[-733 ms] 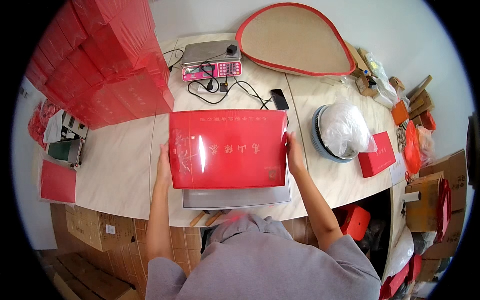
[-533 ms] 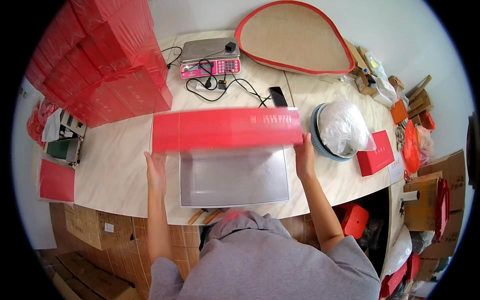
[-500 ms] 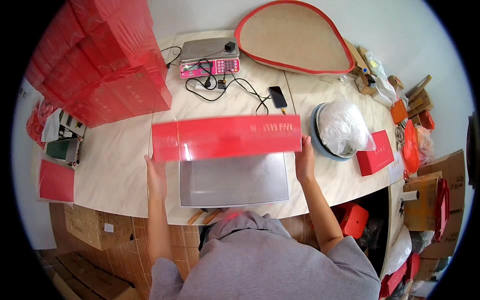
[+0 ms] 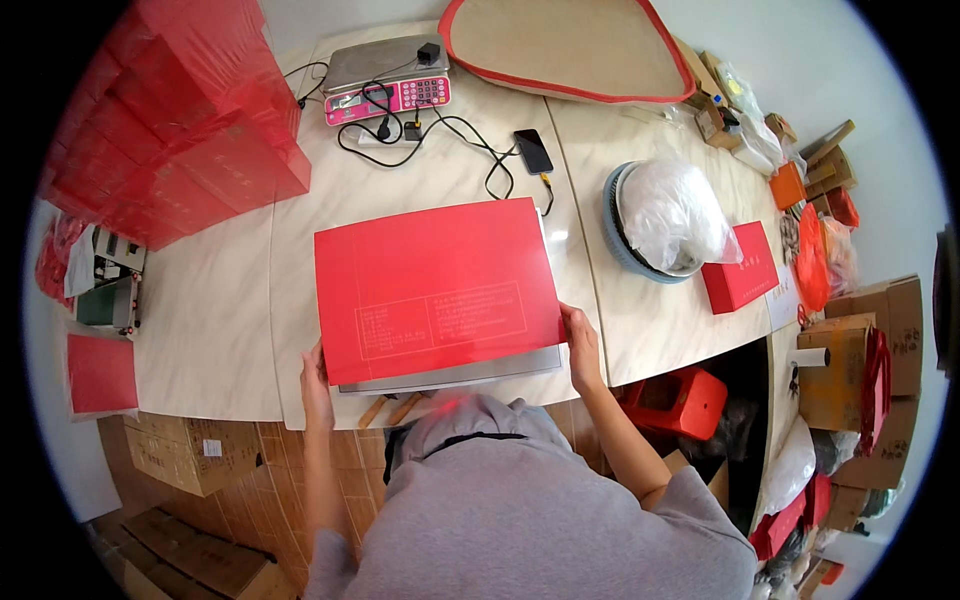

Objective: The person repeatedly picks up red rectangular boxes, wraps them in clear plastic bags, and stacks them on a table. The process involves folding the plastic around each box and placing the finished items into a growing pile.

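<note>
A large flat red box (image 4: 440,270) with faint printed panels faces up in front of me. My left hand (image 4: 317,388) holds its near left corner, its thumb side against the edge. At the right end my right hand (image 4: 580,345) grips the near corner. Beneath the box lies a grey flat panel (image 4: 460,374), of which only the near strip shows. Whether the box touches the panel or hovers just above it I cannot tell. The fingers under the box are hidden.
Plastic-wrapped red boxes (image 4: 190,130) are stacked at the far left. A pink scale (image 4: 390,95), black cables and a phone (image 4: 533,151) lie at the back. To the right stand a blue basin (image 4: 620,235) with a plastic bag and a small red box (image 4: 742,268). Wooden handles (image 4: 403,410) poke out at the front edge.
The red box has tipped from showing its narrow side to showing its broad printed face, and has come nearer, covering most of the grey panel. Both hands moved with it; the view shifted slightly.
</note>
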### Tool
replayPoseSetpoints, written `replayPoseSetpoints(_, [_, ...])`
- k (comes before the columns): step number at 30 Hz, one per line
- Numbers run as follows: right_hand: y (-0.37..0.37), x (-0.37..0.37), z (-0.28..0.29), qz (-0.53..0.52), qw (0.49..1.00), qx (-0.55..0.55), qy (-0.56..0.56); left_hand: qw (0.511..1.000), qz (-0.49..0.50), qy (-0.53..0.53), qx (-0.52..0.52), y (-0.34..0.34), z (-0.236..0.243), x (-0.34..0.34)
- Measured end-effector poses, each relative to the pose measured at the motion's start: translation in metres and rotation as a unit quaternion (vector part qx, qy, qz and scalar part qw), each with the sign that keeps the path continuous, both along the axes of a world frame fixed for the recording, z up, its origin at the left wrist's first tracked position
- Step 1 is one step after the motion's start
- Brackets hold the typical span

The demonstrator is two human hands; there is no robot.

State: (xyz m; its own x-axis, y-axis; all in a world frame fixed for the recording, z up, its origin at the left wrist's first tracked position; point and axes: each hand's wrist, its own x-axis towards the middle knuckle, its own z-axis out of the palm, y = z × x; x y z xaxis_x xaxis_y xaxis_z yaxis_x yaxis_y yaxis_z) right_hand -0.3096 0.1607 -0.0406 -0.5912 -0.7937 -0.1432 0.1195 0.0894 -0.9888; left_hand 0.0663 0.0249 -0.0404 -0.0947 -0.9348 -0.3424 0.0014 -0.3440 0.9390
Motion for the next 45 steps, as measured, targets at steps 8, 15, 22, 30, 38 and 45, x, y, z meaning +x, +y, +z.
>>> replayPoseSetpoints(8, [-0.019, -0.072, -0.024, -0.046, 0.965, 0.164, 0.198, 0.931, -0.115, -0.322, -0.126, -0.062, 0.025, -0.066])
replayPoseSetpoints(15, [0.009, -0.098, -0.006, -0.009, 0.965, 0.035, -0.259, 0.981, -0.091, -0.107, -0.133, -0.046, -0.015, -0.144])
replayPoseSetpoints(22, [-0.026, -0.062, 0.123, -0.042, 0.980, 0.080, -0.177, 0.993, -0.065, -0.063, -0.074, -0.050, -0.015, -0.124])
replayPoseSetpoints(30, [-0.076, -0.045, 0.088, 0.060, 0.987, 0.070, -0.128, 0.775, 0.187, -0.386, -0.463, -0.033, 0.072, -0.028])
replayPoseSetpoints(38, [-0.086, -0.032, 0.051, 0.011, 0.988, 0.113, -0.101, 0.890, 0.152, -0.299, -0.310, -0.014, 0.086, 0.005])
replayPoseSetpoints(45, [-0.091, 0.010, 0.075, -0.008, 0.989, 0.115, -0.094, 0.998, -0.055, -0.029, 0.006, -0.073, 0.005, -0.007])
